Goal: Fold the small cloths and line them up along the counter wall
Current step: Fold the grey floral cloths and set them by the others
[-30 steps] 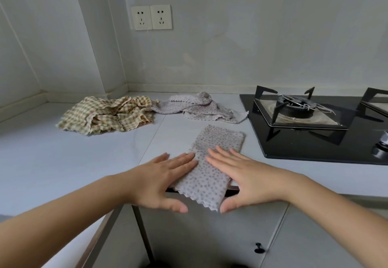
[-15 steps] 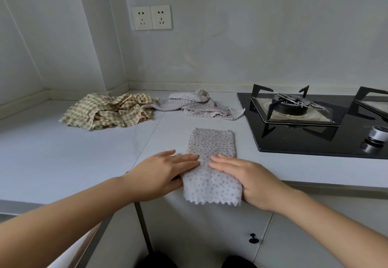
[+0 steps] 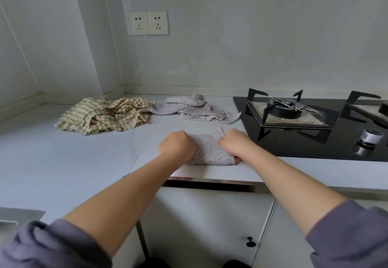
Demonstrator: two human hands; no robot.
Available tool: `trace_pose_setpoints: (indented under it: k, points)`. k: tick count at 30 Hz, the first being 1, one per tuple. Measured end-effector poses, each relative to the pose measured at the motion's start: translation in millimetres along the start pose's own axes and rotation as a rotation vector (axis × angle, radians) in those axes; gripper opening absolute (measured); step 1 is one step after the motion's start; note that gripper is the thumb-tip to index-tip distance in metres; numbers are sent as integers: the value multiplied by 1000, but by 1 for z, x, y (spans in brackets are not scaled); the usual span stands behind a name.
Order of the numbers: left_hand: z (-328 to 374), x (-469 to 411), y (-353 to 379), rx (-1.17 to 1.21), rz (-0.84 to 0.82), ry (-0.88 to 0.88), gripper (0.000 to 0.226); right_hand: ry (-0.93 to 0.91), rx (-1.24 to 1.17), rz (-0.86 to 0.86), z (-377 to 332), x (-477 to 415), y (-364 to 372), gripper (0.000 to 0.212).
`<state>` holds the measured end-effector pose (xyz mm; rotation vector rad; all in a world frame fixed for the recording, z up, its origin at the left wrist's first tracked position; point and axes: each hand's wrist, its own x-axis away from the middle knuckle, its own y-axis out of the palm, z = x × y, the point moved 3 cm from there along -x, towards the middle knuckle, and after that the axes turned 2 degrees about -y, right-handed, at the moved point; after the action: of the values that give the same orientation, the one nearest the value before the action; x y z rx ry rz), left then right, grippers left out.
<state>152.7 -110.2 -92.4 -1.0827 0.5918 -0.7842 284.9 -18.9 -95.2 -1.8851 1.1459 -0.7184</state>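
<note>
At about ten o'clock from the work spot, a checked cloth (image 3: pixel 105 115) is lying rumpled on the desk (image 3: pixel 63 152), not yet folded. The left hand (image 3: pixel 177 148) is curling its fingers around the left side of the folded dotted cloth (image 3: pixel 210 150). A moment ago both hands were lying flat on this cloth while it stretched as a long strip, its near end hanging over the desk edge. Now that end is folded over, and the cloth is sitting as a short, thick packet wholly on the desk. So this cloth's fold looks nearly finished, and I judge that carrying it back to the wall (image 3: pixel 231 57) is coming next.

At twelve o'clock, near the wall, a crumpled dotted cloth (image 3: pixel 195 110) is still waiting its turn. The right hand (image 3: pixel 235 143) is gripping the packet's right side, with fingertips showing under the near corner. At two to three o'clock the black hob (image 3: pixel 294 120) is sitting close beside the packet, so any sideways slide needs watching. Two cloths are remaining.
</note>
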Motion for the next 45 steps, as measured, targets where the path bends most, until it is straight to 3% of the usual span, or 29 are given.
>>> trace_pose_setpoints:
  k: [4, 8, 11, 14, 16, 19, 22, 25, 28, 31, 33, 35, 40, 45]
  points:
    - [13, 11, 5, -343, 95, 67, 27, -13, 305, 51, -8, 2, 0, 19]
    - [18, 17, -1, -487, 406, 457, 34, -130, 599, 232, -12, 7, -10, 49]
    - [17, 20, 7, -252, 247, 870, 34, -446, 548, 324, -1, 12, -21, 43]
    - [16, 19, 17, -345, 219, 1027, 37, -616, 456, 54, 19, 7, -25, 60]
    - [16, 11, 15, -359, 244, 1004, 29, -652, 419, -149, 29, -3, -25, 69]
    - [19, -17, -2, -18, 170, 813, 21, -717, 239, -186, 29, -27, -32, 66]
    - [23, -48, -14, 525, -82, 570, 17, -681, -7, -112, 20, -56, -45, 30]
    - [25, -78, -29, 844, -234, 365, 25, -603, -267, -123, 10, -84, -66, 5]
    - [44, -93, -54, 928, -286, 431, 31, -547, -404, -176, -6, -97, -101, 9]
    - [77, -103, -97, 898, -133, 451, 16, -524, -445, -191, -25, -93, -151, 3]
    - [99, -109, -127, 883, -115, 456, 25, -493, -491, -184, -35, -84, -187, 2]
    - [122, -113, -155, 903, -183, 469, 39, -453, -557, -131, -40, -71, -223, 5]
    - [189, -114, -204, 964, -352, 467, 31, -288, -880, 34, -31, -40, -303, 32]
    - [271, -80, -206, 1078, -296, 438, 27, -141, -1186, 177, 16, -14, -354, 21]
